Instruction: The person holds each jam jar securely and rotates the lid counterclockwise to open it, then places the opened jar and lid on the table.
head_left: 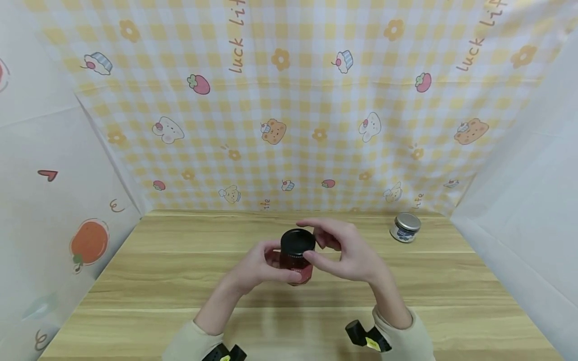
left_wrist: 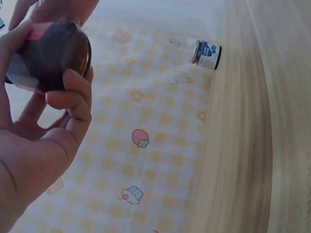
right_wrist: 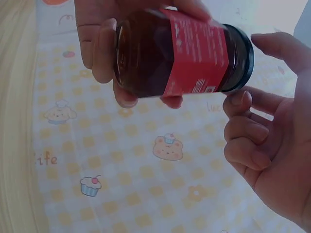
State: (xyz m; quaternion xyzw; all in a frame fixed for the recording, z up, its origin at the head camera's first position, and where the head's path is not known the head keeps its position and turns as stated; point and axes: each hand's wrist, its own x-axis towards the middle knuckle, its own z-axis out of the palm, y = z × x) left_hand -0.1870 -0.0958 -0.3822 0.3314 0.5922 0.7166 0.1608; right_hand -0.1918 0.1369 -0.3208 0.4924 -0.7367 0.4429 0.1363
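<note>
My left hand (head_left: 264,268) holds a glass jar (right_wrist: 146,53) with dark contents and a red label, gripping it round the body above the table. A black lid (head_left: 298,242) sits on the jar's top. The right hand (head_left: 345,250) is at the lid, thumb on the near side and index finger stretched past the far side. In the right wrist view a small gap shows between that thumb and the lid, while a fingertip (right_wrist: 239,98) lies against or very near the rim. The left wrist view shows the left fingers (left_wrist: 73,94) curled round the jar near its base.
A smaller jar (head_left: 405,228) with a silver lid and a blue-and-white label stands at the back right of the wooden table (head_left: 189,235). Behind the table hangs a yellow checked cloth (head_left: 253,165). White sheets (head_left: 533,200) close off both sides.
</note>
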